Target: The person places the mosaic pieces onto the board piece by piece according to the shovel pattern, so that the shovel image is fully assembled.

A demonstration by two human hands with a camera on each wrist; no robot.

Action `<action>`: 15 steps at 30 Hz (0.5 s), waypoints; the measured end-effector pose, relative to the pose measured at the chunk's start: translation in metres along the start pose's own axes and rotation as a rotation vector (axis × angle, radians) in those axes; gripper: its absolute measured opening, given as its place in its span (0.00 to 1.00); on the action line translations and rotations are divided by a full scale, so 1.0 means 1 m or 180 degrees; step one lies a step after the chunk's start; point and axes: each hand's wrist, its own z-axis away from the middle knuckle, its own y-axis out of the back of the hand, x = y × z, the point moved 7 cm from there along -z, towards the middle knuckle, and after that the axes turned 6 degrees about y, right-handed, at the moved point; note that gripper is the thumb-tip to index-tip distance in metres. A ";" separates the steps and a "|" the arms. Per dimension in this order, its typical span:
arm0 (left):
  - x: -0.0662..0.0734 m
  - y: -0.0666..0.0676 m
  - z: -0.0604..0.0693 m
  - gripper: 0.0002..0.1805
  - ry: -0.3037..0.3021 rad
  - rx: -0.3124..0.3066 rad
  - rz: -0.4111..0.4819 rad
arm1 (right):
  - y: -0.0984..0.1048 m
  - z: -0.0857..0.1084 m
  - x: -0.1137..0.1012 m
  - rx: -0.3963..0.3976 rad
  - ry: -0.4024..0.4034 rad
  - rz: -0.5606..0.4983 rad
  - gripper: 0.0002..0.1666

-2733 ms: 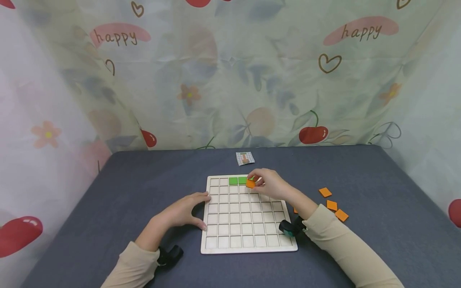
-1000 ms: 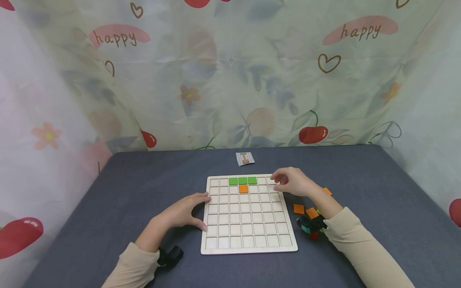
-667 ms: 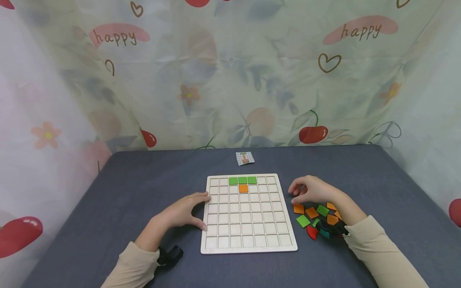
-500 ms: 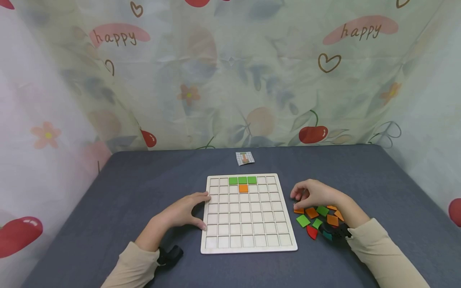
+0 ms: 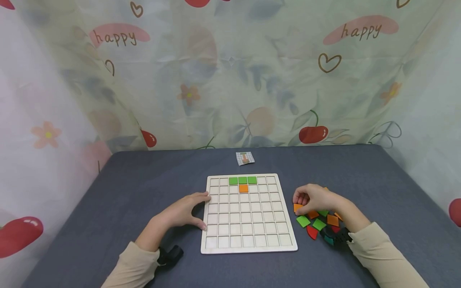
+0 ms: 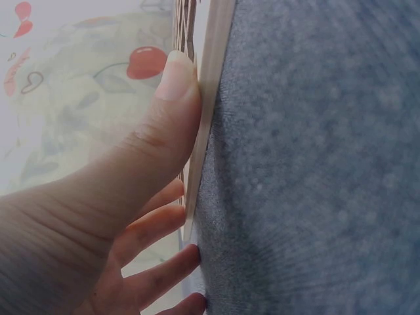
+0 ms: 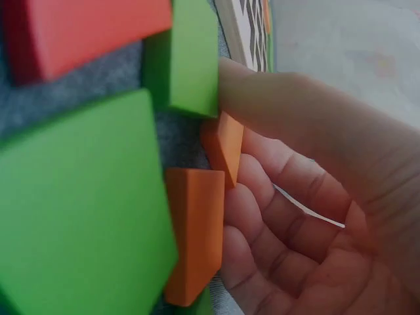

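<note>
A white gridded board [image 5: 245,230] lies on the dark cloth. Several green square tiles [image 5: 243,180] fill part of its top row, and one orange tile [image 5: 243,188] sits below the middle one. My left hand [image 5: 183,210] rests at the board's left edge, thumb and fingers extended against it; the left wrist view shows the thumb [image 6: 174,98] along the rim. Right of the board, my right hand [image 5: 317,199] pinches a loose orange tile [image 5: 297,207] between thumb and fingertips. That orange tile [image 7: 226,141] partly shows behind the thumb in the right wrist view.
Around my right hand lie loose green tiles [image 5: 303,221], orange tiles [image 5: 332,220] and a red curved piece [image 5: 312,232]. A small printed card [image 5: 245,158] lies beyond the board. A patterned curtain [image 5: 230,80] hangs behind the table.
My right hand let go of an orange tile in the second row, moved right off the board and came down onto another orange tile. My left hand stayed put.
</note>
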 end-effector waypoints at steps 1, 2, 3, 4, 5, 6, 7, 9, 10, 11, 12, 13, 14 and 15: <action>0.000 0.000 0.000 0.49 0.0004 -0.0004 0.0004 | 0.000 0.000 0.000 0.0006 0.0001 0.0010 0.15; -0.001 -0.001 0.000 0.48 0.0006 -0.0006 0.0002 | 0.000 0.000 0.001 0.0012 0.0007 0.0027 0.15; -0.001 -0.001 0.000 0.48 -0.0005 -0.0002 -0.0013 | -0.001 0.000 0.001 0.0024 0.0001 0.0047 0.15; -0.001 -0.001 0.000 0.48 -0.0002 -0.0001 -0.0007 | -0.001 -0.001 0.002 0.0037 -0.0006 0.0069 0.15; 0.000 0.000 0.000 0.48 -0.0004 0.0000 -0.0004 | -0.001 -0.001 0.002 0.0050 0.0012 0.0103 0.14; 0.000 0.000 0.000 0.48 -0.0001 0.0001 0.0010 | -0.001 -0.001 0.002 0.0061 0.0010 0.0131 0.14; 0.000 0.000 0.000 0.48 -0.0005 0.0006 0.0008 | -0.001 -0.001 0.002 0.0073 0.0012 0.0164 0.13; 0.001 0.000 0.000 0.48 -0.0014 0.0013 0.0021 | -0.001 -0.001 0.001 0.0093 0.0024 0.0222 0.12; 0.000 0.000 0.001 0.48 -0.0008 0.0011 0.0022 | -0.001 -0.001 0.001 0.0095 0.0033 0.0244 0.12; 0.000 0.000 0.000 0.48 -0.0014 0.0010 0.0015 | -0.001 -0.001 0.000 0.0095 0.0043 0.0264 0.12; 0.000 0.000 0.000 0.48 -0.0013 0.0005 0.0017 | -0.001 -0.001 0.000 0.0096 0.0028 0.0275 0.11; 0.000 0.000 0.000 0.48 -0.0013 0.0002 0.0013 | -0.001 0.000 -0.001 0.0097 0.0032 0.0288 0.11; 0.000 0.000 0.000 0.49 -0.0014 -0.0003 0.0016 | -0.001 0.000 -0.002 0.0100 0.0035 0.0297 0.11; 0.000 0.000 0.000 0.49 -0.0014 -0.0008 0.0011 | -0.001 0.000 -0.003 0.0107 0.0035 0.0303 0.11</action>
